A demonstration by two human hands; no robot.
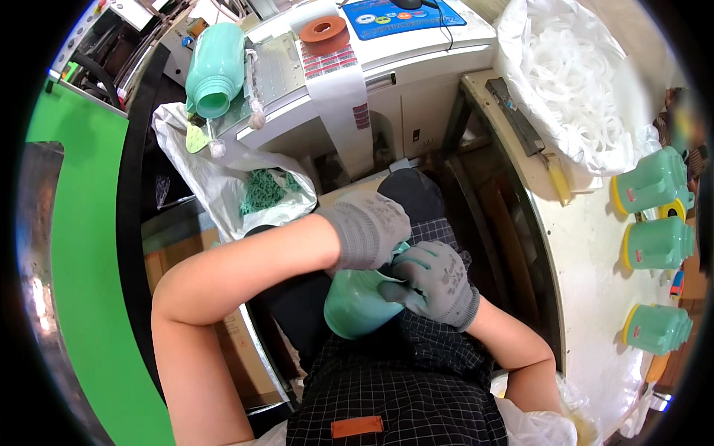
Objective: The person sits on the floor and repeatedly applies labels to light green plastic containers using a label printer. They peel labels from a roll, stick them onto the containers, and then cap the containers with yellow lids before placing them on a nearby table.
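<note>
A translucent green plastic jug [358,306] lies tilted in my lap, its upper end between my gloved hands. My left hand [372,229], in a grey glove, is closed at the far side of the jug's top; its fingertips and what they hold are hidden. On the near right side, my right hand [435,281], also gloved in grey, grips the jug around its top, thumb pressed against the wall. A small light-green edge shows between the two hands. Below them is a black checked apron [394,379].
Finished-looking green jugs with yellow bases, such as one jug [654,247], line the right-hand table [580,297]. A white sack [569,89] holds pale rings. Ahead, a larger green bottle [217,70] lies beside a label strip [338,97] and brown tape roll [324,35]. Green scraps [264,191] fill another bag.
</note>
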